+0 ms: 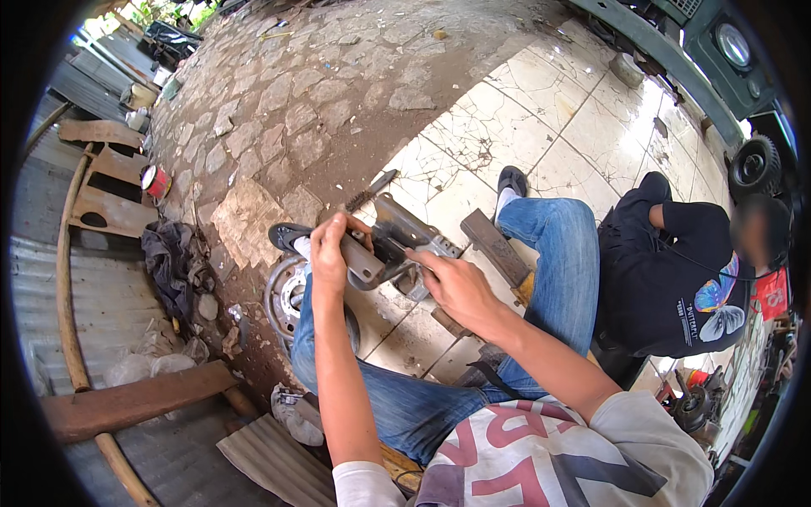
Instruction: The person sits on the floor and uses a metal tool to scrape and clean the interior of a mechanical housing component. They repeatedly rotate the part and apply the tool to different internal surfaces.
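Between my knees, my left hand (331,253) is closed around a grey metal part (363,262) with a rounded end and a small hole in it. My right hand (460,291) is closed too, its fingertips by a dark gap in the metalwork. What they pinch is too small to make out. Just beyond lies a larger grey metal bracket (405,221), tilted over the tiles. A dark wire brush (372,190) lies beyond my left hand, its near end partly hidden by that hand.
A steel wheel rim (283,296) lies by my left leg. Near my right knee is a rusty metal bar (494,247). A person in black (676,279) sits close on my right. Corrugated sheets (101,304) and a wooden plank (144,397) stand at left.
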